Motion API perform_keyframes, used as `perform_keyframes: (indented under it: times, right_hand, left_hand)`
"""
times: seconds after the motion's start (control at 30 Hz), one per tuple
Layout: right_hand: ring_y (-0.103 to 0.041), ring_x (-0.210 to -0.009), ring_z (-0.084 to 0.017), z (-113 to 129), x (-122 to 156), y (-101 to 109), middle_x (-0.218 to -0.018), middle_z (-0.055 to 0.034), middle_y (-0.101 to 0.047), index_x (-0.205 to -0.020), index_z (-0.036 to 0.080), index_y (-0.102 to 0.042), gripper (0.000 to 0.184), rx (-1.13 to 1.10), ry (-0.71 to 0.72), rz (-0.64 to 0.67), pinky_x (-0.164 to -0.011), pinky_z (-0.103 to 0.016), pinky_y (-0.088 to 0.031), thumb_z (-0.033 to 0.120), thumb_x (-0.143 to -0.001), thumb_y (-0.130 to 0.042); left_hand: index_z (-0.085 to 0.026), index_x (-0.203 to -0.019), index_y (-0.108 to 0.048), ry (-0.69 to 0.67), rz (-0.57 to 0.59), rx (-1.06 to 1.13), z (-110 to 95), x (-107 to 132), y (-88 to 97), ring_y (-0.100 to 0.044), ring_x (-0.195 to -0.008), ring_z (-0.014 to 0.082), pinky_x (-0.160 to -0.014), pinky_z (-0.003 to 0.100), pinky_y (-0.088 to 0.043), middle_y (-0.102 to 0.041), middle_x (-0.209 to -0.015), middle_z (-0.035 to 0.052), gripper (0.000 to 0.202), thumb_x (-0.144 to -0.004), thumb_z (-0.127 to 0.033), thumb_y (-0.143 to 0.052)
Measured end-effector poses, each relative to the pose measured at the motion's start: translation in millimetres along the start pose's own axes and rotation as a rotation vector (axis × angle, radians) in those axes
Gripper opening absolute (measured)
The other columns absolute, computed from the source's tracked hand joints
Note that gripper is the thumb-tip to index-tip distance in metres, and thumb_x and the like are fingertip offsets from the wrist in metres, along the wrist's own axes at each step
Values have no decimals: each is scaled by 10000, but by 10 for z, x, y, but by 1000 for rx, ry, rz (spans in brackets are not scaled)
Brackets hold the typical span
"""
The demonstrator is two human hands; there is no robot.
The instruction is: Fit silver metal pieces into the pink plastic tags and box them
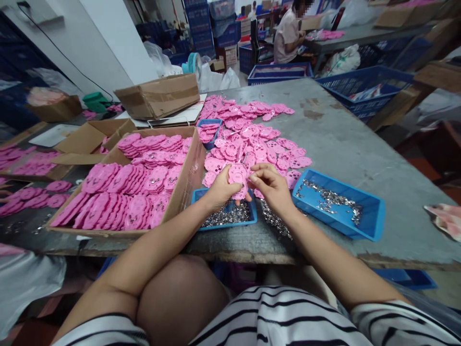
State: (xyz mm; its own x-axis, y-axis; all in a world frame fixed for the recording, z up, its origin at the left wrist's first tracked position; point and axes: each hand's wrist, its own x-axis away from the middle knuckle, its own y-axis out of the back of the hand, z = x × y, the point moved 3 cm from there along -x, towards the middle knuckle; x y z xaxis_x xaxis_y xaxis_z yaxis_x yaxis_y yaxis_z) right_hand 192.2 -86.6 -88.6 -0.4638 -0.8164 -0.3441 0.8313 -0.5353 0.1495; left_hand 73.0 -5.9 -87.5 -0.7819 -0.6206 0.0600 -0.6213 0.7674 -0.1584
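L hand (219, 190) held a pink scalloped plastic plate (238, 177), thumb on the front face, fingers behind. Plate was flat & thin, bright pink all over, w/ a wavy lobed outline and a few short slit-like marks nr the middle. It was upheld above the front edge of the table (306, 127), partly over a blue plastic tray (228, 225) of shiny metal bits. R hand (270, 185) had thumb & fingertips drawn close at the plate's R edge; too small to tell if a bit was pinched there. Similar pink pcs (252, 144) lay heaped just beyond; more stood in stacked rows in the cardboard box (182, 204) at L, some w/ metal bits showing.
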Motion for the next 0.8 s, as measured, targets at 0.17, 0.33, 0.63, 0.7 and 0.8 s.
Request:
perform_keyframes:
  times: [0.17,0.33,0.63,0.7,0.8]
  right_hand:
    - [-608,-860,-206,34,205,137,-860,-40,-656,-702,238,-628,172,-48,25,-129,-828,-402,-498,353,-829,-643]
    - [-629,-758,-182,78,587,238,-770,-33,-671,-699,236,-624,185,58,120,-43,-722,-337,-512,291,-875,-615]
    - [-675,-662,-139,10,1208,281,-738,-39,-684,-732,220,-646,287,208,224,226,-602,-222,-545,337,-959,-516]
    - [-696,-664,-148,-74,1267,392,-741,-43,-704,-740,227,-663,280,258,218,208,-586,-208,-555,358,-950,-533]
    - [-716,-652,-173,-276,1296,656,-736,-54,-733,-707,234,-693,328,336,236,199,-597,-218,-582,439,-923,-554]
  left_hand:
    - [-175,-1108,-426,7,18,-12,-33,20,6,-655,-492,182,-373,210,-400,-722,-780,63,534,-615,-225,-626]
    - [-183,-1055,-419,-3,-3,11,-53,27,10,-636,-447,184,-336,194,-356,-694,-694,25,509,-588,-213,-620]
    - [-171,-1117,-371,30,17,-14,-54,2,8,-647,-473,174,-367,190,-372,-723,-736,32,586,-571,-217,-576]
    - [-176,-1096,-373,40,42,23,-16,-33,-10,-650,-487,173,-377,193,-379,-728,-753,39,575,-563,-223,-581]
    - [-181,-1061,-401,42,80,80,9,-96,-11,-660,-509,168,-378,190,-384,-731,-801,53,527,-576,-222,-604]
